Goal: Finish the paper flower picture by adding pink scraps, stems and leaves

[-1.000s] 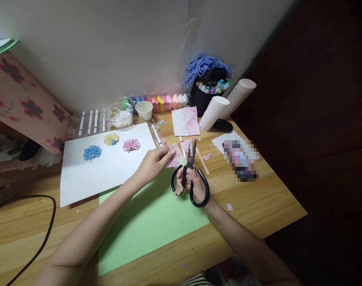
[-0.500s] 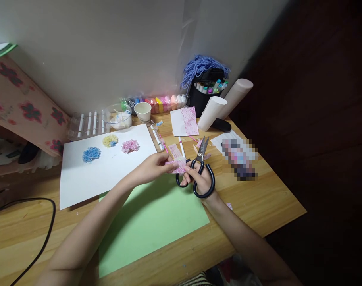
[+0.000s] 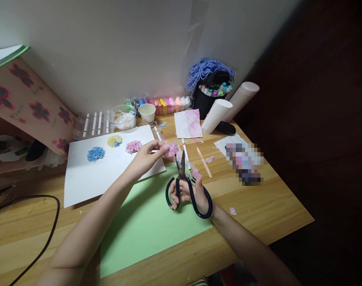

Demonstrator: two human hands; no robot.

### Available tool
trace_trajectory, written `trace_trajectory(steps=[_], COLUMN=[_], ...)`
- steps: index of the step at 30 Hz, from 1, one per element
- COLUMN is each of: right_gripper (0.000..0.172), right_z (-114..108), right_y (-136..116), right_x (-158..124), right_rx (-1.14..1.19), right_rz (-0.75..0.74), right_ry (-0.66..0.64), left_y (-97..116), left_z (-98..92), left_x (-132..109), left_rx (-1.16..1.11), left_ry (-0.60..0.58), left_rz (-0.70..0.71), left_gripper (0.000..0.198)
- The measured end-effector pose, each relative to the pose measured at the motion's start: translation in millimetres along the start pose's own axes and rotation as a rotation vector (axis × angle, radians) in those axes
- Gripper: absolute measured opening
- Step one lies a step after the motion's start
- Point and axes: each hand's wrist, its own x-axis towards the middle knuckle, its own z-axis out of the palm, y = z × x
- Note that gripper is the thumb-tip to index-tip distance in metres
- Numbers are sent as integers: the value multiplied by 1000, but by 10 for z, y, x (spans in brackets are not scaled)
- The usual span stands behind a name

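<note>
In the head view, the person's left hand point(image 3: 148, 157) pinches a pink-hatched paper piece point(image 3: 170, 149) between thumb and fingers, holding it up near the middle of the view. A pink tufted ball point(image 3: 133, 146) lies at nine o'clock from it on a white sheet point(image 3: 79, 180), and a half-coloured card point(image 3: 188, 124) lies between one and two o'clock.

At about five o'clock from the piece is the right hand point(image 3: 197, 194), its fingers curled through the handle loops of the scissors point(image 3: 181, 172). The blades point toward twelve o'clock and stand a little apart, just beside the paper. A pale pink strip point(image 3: 195, 173) shows close to the blades; whether it touches them is hard to tell from this angle. A green sheet point(image 3: 154, 226) spreads below, toward seven o'clock, on the table point(image 3: 258, 222).

The paper piece looks thin and very light, likely to bend, crease or tear easily; it seems best taken by its left edge, at nine o'clock, with a gentle pinch clear of the blades. The scissors look stiff and much heavier, probably metal with smooth coated loops, and the six o'clock handle end is the safe place to grip.
</note>
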Motion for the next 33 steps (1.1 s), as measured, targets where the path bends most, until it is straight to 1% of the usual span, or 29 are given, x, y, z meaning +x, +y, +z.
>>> trace_trajectory(steps=[1,3,5,7,10,12,14,17,19,20,23,25,29,31,33], right_gripper=[89,92,95,96,97,96,94,89,87,87,89,90,94,94,92], right_z=[4,2,-7,-15,-11,2,15,20,8,-2,-35,-52,-50,-37,-25], right_y=[7,12,11,7,-6,-20,-36,-63,-81,-88,-76,-34,86,126,141], right_x=[-7,-15,-16,-16,-21,-26,-30,-32,-32,-32,-35,-41,-58,-59,-50], right_rx=[9,36,66,83,80,62,43,13,-7,-17,-44,-86,-161,-181,-187], right_rz=[-2,-2,-7,-22,-48,-64,-98,-194,-241,-247,-186,-120,-36,-28,-40], right_ry=[-29,-82,-118,-138,-139,-121,-73,67,135,144,99,50,-32,-52,-33], left_y=[-25,-81,-133,-168,-189,-202,-228,-281,-299,-296,-235,-169,-68,-52,-51], left_z=[4,23,53,82,96,88,79,91,117,131,154,148,121,121,135], left_x=[11,33,49,58,66,72,80,86,81,75,44,21,-10,-22,-36], left_rx=[-106,-347,-522,-580,-555,-503,-401,-123,85,177,347,348,175,131,154], left_ry=[-50,-175,-258,-286,-295,-278,-253,-211,-136,-87,32,86,208,197,125], left_rz=[-32,-138,-251,-319,-350,-344,-321,-251,-156,-91,107,159,157,159,132], left_gripper=[27,25,25,25,25,28,31,35,34,33,27,24,26,27,28])
